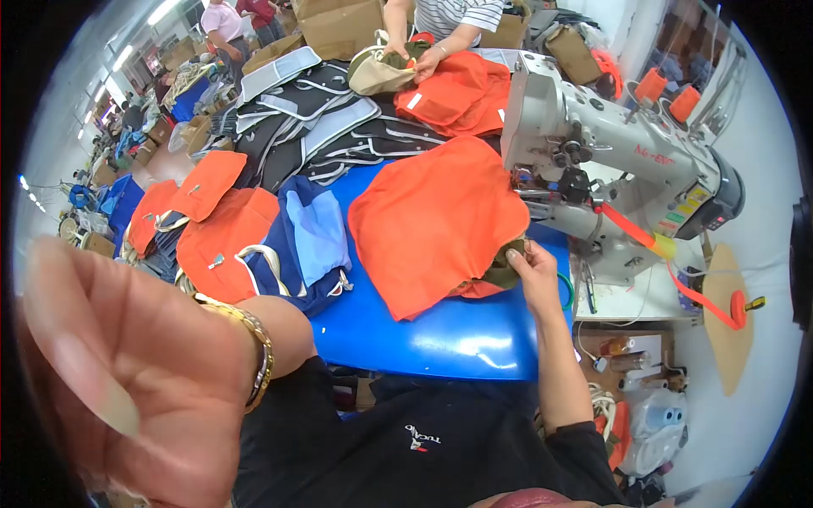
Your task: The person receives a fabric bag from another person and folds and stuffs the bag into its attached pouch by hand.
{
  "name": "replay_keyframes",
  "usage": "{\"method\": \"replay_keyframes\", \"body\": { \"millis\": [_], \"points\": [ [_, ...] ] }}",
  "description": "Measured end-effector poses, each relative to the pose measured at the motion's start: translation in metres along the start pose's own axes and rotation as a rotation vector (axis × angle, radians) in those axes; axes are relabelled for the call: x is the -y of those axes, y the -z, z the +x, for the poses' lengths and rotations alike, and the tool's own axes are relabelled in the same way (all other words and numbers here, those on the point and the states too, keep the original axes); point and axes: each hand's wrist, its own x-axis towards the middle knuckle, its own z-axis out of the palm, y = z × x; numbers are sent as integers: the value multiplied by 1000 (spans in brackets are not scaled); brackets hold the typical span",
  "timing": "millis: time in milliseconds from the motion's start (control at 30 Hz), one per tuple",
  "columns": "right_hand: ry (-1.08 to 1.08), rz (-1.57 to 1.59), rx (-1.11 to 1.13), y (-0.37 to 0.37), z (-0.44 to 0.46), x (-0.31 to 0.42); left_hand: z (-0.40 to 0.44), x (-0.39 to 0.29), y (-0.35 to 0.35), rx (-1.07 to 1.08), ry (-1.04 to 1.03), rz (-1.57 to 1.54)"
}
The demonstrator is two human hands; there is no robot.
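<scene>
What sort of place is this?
Probably a sewing workshop: a sewing machine stands beside the blue table, orange thread cones sit near it, and black pieces with grey edging lie heaped beyond.

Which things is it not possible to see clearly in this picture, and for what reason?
All in the head view:
- Most of the dark green cloth at the right hand: covered by the orange cloth.
- Whatever lies directly behind the left hand: blocked by it.
- The head of the co-worker in stripes: cut off by the top edge.
- Print on the yellow label: too small.
</scene>
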Motion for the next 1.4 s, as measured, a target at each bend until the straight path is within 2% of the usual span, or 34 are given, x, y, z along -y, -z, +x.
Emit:
{"method": "replay_keyframes", "body": {
  "millis": [400, 500, 733, 800, 833, 867, 933, 1033, 1100, 1133, 1200, 1400],
  "points": [
    [23, -42, -15, 6, 4, -7, 6, 2, -14, 40, -88, 137],
    [25, 49, 23, -2, 2, 0, 1, 8, -21, 55, -106, 174],
    [-18, -15, -11, 3, 1, -1, -25, 36, -24, 5, -96, 300],
    [-18, -45, -17, 0, 0, 2, -57, 68, -24, -167, -67, 273],
    [-38, -70, -14, 2, -1, 1, -77, 79, -8, -6, 54, 445],
    [-59, -96, -14, 6, -1, -2, -96, 93, 0, 66, 120, 514],
    [-70, -55, -20, -1, -1, 7, -141, 131, -2, 108, 260, 534],
    [-62, -38, -101, 12, 0, -15, -188, 159, -19, 187, 467, 382],
    [-95, 31, -177, 29, 0, -38, -195, 170, -25, 319, 544, 33],
    [-134, 39, -189, 44, -1, -56, -207, 177, -33, 300, 506, -110],
    [-188, 36, -218, 66, -2, -85, -214, 193, -61, 204, 353, -158],
    [-181, -178, -254, 39, 0, -62, -213, 212, -67, 155, 359, -310]
  ]
}}
